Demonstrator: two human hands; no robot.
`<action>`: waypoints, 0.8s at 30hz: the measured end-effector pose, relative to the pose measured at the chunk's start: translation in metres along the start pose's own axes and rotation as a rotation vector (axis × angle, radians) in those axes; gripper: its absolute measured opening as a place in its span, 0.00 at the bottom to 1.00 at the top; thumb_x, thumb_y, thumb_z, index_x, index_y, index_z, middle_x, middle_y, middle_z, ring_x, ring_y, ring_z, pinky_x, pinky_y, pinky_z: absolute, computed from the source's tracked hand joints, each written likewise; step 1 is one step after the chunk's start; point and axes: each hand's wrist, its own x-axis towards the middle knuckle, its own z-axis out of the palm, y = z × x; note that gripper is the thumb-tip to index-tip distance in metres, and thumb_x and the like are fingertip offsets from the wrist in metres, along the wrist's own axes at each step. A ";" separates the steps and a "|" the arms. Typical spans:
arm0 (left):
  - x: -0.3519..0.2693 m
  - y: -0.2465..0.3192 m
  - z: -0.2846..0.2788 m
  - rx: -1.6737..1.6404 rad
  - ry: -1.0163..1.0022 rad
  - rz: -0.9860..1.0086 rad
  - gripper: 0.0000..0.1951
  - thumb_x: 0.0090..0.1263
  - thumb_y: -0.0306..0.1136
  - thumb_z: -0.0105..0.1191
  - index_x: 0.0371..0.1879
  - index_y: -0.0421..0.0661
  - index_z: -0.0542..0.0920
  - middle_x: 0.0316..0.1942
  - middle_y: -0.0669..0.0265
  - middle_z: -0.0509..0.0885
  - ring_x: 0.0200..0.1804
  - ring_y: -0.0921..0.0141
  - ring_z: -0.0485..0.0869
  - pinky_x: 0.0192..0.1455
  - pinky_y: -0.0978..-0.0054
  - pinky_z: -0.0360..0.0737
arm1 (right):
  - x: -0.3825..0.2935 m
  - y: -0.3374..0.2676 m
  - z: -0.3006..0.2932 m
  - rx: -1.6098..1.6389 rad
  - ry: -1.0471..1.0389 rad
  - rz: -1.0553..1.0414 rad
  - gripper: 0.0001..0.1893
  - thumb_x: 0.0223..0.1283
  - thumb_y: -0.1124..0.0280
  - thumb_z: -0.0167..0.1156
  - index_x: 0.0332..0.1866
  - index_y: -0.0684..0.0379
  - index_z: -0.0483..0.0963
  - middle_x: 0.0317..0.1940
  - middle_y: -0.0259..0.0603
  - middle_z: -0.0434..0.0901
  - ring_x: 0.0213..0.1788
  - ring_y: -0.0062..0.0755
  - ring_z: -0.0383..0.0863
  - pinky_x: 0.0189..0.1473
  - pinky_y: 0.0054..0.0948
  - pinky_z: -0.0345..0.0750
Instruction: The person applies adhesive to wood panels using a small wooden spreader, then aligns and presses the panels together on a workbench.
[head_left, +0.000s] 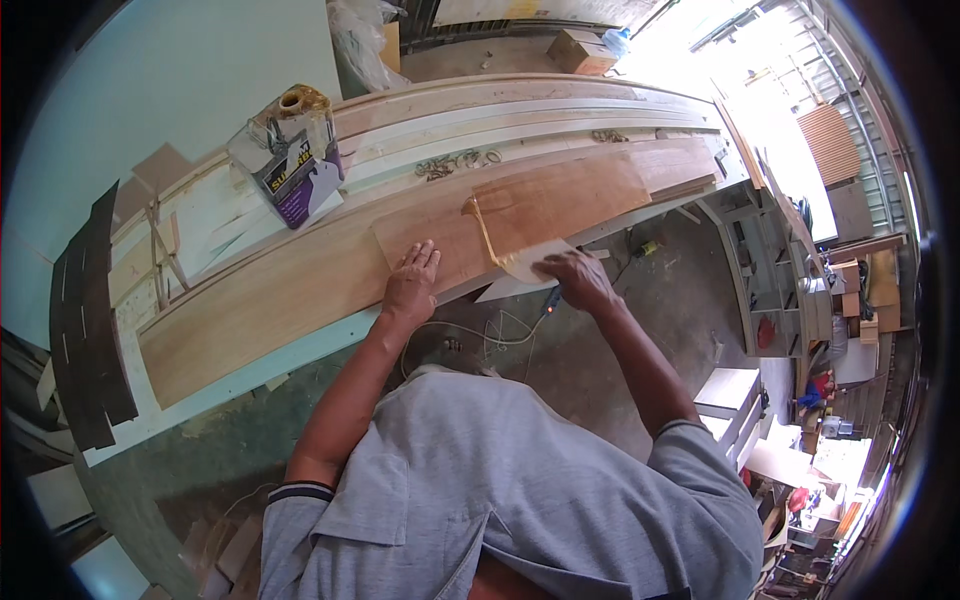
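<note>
My left hand (412, 279) lies with its palm on a thin wooden panel (431, 232) on the workbench, its fingers nearly together and stretched out. In my right hand (576, 276) is a pale flat spreader sheet (534, 261), held at the panel's near edge. A bead of amber glue (484, 229) runs across the panel, and the part to its right looks darker and coated. Under this panel lies a longer wooden board (277, 322). A metal glue can (296, 176) with a purple label and a crusted opening stands at the back left.
Small metal pieces (454, 163) lie behind the panel among long strips. Dark slotted sheets (90, 315) cover the bench's left end. A cable with a lit power connector (553, 300) hangs near my right hand. Open shelving (765, 277) stands at the right, a cardboard box (581, 52) behind.
</note>
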 end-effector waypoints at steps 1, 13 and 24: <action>-0.001 0.000 -0.001 -0.012 -0.004 -0.003 0.45 0.55 0.33 0.74 0.75 0.43 0.68 0.81 0.58 0.62 0.82 0.58 0.60 0.84 0.64 0.60 | -0.014 -0.006 -0.002 0.000 0.009 0.015 0.25 0.57 0.80 0.56 0.56 0.44 0.86 0.54 0.37 0.88 0.59 0.42 0.85 0.59 0.44 0.78; -0.030 -0.021 -0.012 -0.099 0.043 0.023 0.44 0.55 0.38 0.75 0.73 0.39 0.70 0.80 0.54 0.63 0.82 0.57 0.61 0.84 0.62 0.60 | 0.096 -0.039 0.022 -0.049 0.398 -0.066 0.23 0.61 0.76 0.53 0.60 0.46 0.83 0.60 0.41 0.85 0.65 0.43 0.81 0.67 0.48 0.69; -0.032 -0.026 -0.016 -0.121 0.047 0.007 0.45 0.55 0.39 0.75 0.73 0.41 0.70 0.80 0.54 0.64 0.81 0.57 0.61 0.84 0.58 0.59 | 0.128 -0.054 0.036 -0.073 0.392 -0.098 0.25 0.61 0.75 0.55 0.64 0.45 0.81 0.62 0.41 0.83 0.64 0.46 0.81 0.67 0.48 0.70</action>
